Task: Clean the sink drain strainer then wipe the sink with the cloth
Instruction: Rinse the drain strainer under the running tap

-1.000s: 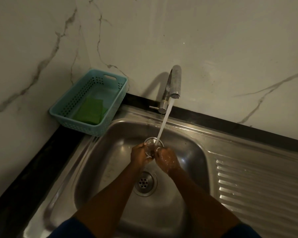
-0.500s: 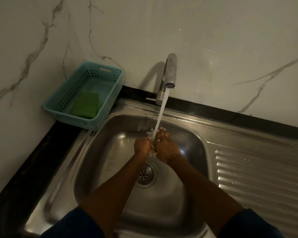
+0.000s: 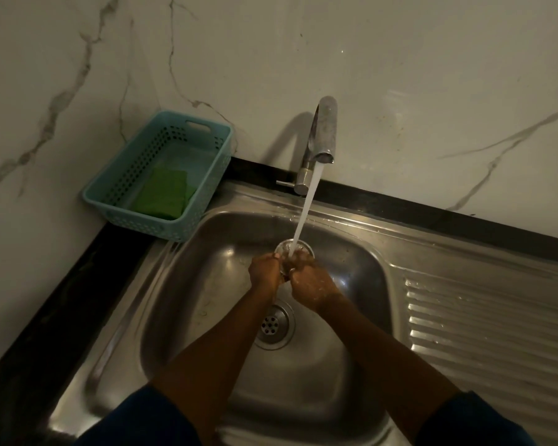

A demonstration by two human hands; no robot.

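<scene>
The round metal drain strainer (image 3: 298, 246) is held up inside the steel sink (image 3: 213, 272), right under the stream of water from the tap (image 3: 323, 136). My left hand (image 3: 264, 273) grips its left edge and my right hand (image 3: 306, 280) grips its right side, fingers curled over the rim. Most of the strainer is hidden behind my fingers. Below my hands the open drain hole (image 3: 274, 324) shows in the sink floor. A green cloth (image 3: 161, 194) lies folded in the teal basket (image 3: 123, 207) at the back left.
A ribbed steel draining board (image 3: 490, 320) runs to the right of the basin. A black counter strip (image 3: 45, 333) borders the left side. Marble wall panels stand close behind the tap and on the left.
My hands have turned the strainer so its rim faces up into the water again. The camera has shifted, so the sink sits lower and further right in view.
</scene>
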